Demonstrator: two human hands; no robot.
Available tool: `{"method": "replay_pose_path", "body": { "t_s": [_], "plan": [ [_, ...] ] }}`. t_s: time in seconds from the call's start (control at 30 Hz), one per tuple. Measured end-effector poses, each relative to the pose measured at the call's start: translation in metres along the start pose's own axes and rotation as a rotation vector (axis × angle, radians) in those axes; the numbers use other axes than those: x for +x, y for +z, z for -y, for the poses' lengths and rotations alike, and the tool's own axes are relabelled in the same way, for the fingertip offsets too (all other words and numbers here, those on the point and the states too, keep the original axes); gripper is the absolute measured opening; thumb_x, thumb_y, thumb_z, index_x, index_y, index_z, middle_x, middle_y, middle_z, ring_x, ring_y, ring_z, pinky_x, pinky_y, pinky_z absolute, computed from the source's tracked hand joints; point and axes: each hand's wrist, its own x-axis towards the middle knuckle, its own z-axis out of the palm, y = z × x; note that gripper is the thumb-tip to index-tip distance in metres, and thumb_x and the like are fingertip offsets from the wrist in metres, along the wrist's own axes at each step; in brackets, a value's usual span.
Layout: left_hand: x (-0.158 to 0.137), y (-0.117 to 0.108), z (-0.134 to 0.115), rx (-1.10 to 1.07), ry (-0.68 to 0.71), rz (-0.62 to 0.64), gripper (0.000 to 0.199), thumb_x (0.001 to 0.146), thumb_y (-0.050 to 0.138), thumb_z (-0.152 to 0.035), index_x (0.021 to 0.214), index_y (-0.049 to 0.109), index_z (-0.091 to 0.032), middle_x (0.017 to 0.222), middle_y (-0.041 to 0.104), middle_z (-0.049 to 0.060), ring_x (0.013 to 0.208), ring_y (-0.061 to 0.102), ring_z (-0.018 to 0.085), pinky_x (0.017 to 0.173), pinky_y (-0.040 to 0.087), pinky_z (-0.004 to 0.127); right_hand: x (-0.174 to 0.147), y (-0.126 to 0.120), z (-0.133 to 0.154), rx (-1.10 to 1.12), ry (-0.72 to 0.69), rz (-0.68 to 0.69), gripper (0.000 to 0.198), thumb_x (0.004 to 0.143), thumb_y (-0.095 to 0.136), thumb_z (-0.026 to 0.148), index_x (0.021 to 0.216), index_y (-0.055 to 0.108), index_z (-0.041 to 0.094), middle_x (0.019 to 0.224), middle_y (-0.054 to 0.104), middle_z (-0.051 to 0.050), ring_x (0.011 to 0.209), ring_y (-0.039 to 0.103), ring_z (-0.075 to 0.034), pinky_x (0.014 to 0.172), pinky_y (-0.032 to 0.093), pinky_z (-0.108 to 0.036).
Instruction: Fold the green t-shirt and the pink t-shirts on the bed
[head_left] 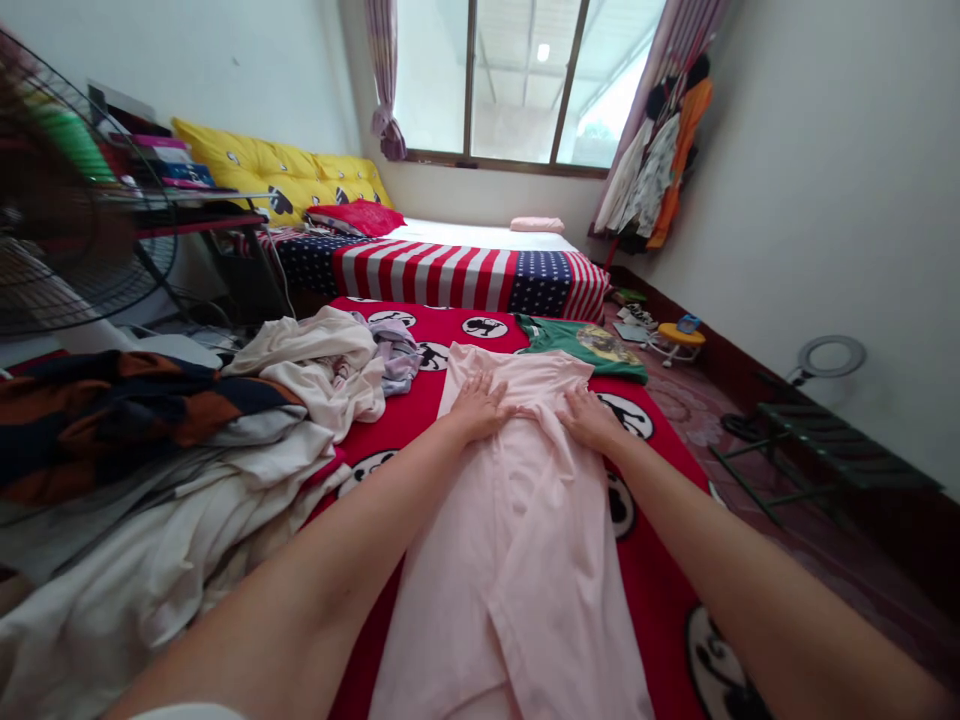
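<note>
A pale pink garment [525,540] lies lengthwise on a red cloth [660,560] printed with white circles and black figures. Wrinkles cross it near its far end, and a long fold runs down its near half. My left hand [480,405] rests flat on the left side of the garment with the fingers stretched out. On the right edge lies my right hand [589,418], palm down, fingers extended. Just beyond the garment, to the right, is a dark green piece of clothing [585,345] with a printed picture.
Heaped clothes [247,450] cover the left side. A fan [67,230] stands at the far left. Beyond is a bed [450,275] with a striped, starred cover. On the right floor are a yellow-topped stool [681,336], a ring light [831,356] and a green folding rack-like seat [832,450].
</note>
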Motion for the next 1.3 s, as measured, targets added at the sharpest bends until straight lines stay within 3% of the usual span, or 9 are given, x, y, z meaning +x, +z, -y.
{"method": "replay_pose_path", "body": {
  "t_s": [0.1, 0.23, 0.33, 0.4, 0.47, 0.57, 0.73, 1.03, 1.3],
  "plan": [
    [-0.031, -0.005, -0.004, -0.021, 0.019, 0.053, 0.073, 0.085, 0.059, -0.044, 0.147, 0.037, -0.014, 0.159, 0.017, 0.020, 0.148, 0.007, 0.035, 0.118, 0.013, 0.049, -0.064, -0.011, 0.014, 0.047, -0.089, -0.048, 0.037, 0.087, 0.048, 0.023, 0.121, 0.059, 0.014, 0.139, 0.053, -0.016, 0.133, 0.045, -0.025, 0.111, 0.034, -0.040],
    [-0.093, -0.011, -0.009, -0.061, 0.110, 0.089, 0.076, 0.085, 0.061, -0.037, 0.151, 0.030, -0.015, 0.161, 0.009, 0.019, 0.149, 0.001, 0.032, 0.119, 0.015, 0.047, -0.174, -0.023, 0.037, 0.256, -0.326, -0.104, 0.022, 0.092, 0.048, 0.033, 0.106, 0.060, 0.022, 0.113, 0.064, -0.010, 0.111, 0.058, -0.023, 0.097, 0.047, -0.038],
    [-0.143, -0.016, -0.014, -0.102, 0.222, 0.083, 0.058, 0.086, 0.061, -0.027, 0.141, 0.048, -0.018, 0.161, 0.013, 0.017, 0.149, 0.009, 0.031, 0.118, 0.021, 0.046, -0.242, -0.022, 0.056, 0.226, -0.420, -0.042, 0.024, 0.088, 0.055, 0.035, 0.110, 0.059, 0.027, 0.110, 0.064, -0.010, 0.101, 0.061, -0.026, 0.087, 0.051, -0.041],
    [-0.173, -0.021, -0.020, -0.114, 0.287, 0.102, 0.043, 0.084, 0.062, -0.021, 0.127, 0.061, -0.021, 0.158, 0.023, 0.015, 0.145, 0.024, 0.031, 0.116, 0.027, 0.042, -0.269, -0.015, 0.068, 0.143, -0.457, -0.061, 0.048, 0.078, 0.068, 0.042, 0.121, 0.055, 0.025, 0.113, 0.063, -0.013, 0.100, 0.061, -0.031, 0.086, 0.052, -0.046],
    [-0.198, -0.026, -0.027, -0.124, 0.311, 0.114, 0.033, 0.082, 0.065, -0.021, 0.115, 0.068, -0.023, 0.143, 0.044, 0.013, 0.130, 0.045, 0.027, 0.108, 0.037, 0.038, -0.281, -0.006, 0.077, 0.077, -0.457, -0.119, 0.060, 0.072, 0.072, 0.038, 0.127, 0.053, 0.020, 0.113, 0.063, -0.015, 0.102, 0.059, -0.034, 0.087, 0.051, -0.049],
    [-0.226, -0.034, -0.034, -0.121, 0.321, 0.161, 0.022, 0.081, 0.068, -0.029, 0.102, 0.071, -0.024, 0.112, 0.059, 0.007, 0.104, 0.057, 0.022, 0.093, 0.046, 0.034, -0.281, 0.005, 0.083, 0.060, -0.428, -0.188, 0.037, 0.078, 0.059, 0.017, 0.115, 0.058, 0.019, 0.107, 0.064, -0.012, 0.098, 0.060, -0.029, 0.085, 0.051, -0.045],
    [-0.255, -0.036, -0.039, -0.106, 0.320, 0.257, 0.036, 0.074, 0.075, -0.048, 0.099, 0.069, -0.023, 0.099, 0.061, 0.004, 0.090, 0.056, 0.021, 0.077, 0.045, 0.031, -0.275, 0.007, 0.075, 0.178, -0.427, -0.143, 0.024, 0.083, 0.046, 0.005, 0.093, 0.061, 0.021, 0.090, 0.062, -0.006, 0.083, 0.059, -0.021, 0.072, 0.048, -0.033],
    [-0.263, -0.028, -0.041, -0.109, 0.344, 0.206, 0.012, 0.076, 0.064, -0.012, 0.084, 0.062, -0.020, 0.089, 0.061, 0.001, 0.086, 0.054, 0.017, 0.075, 0.039, 0.027, -0.286, -0.035, 0.059, 0.503, -0.407, 0.064, 0.018, 0.087, 0.041, 0.008, 0.080, 0.050, 0.022, 0.073, 0.051, 0.001, 0.064, 0.052, -0.012, 0.059, 0.037, -0.024],
    [-0.254, -0.042, -0.044, -0.152, 0.358, 0.327, 0.011, 0.073, 0.059, -0.008, 0.076, 0.060, -0.019, 0.081, 0.060, 0.000, 0.076, 0.055, 0.013, 0.066, 0.037, 0.022, -0.298, -0.027, 0.053, 0.527, -0.546, 0.080, 0.018, 0.078, 0.043, 0.004, 0.081, 0.048, 0.022, 0.073, 0.050, 0.000, 0.062, 0.051, -0.012, 0.057, 0.036, -0.023]
  ]
}}
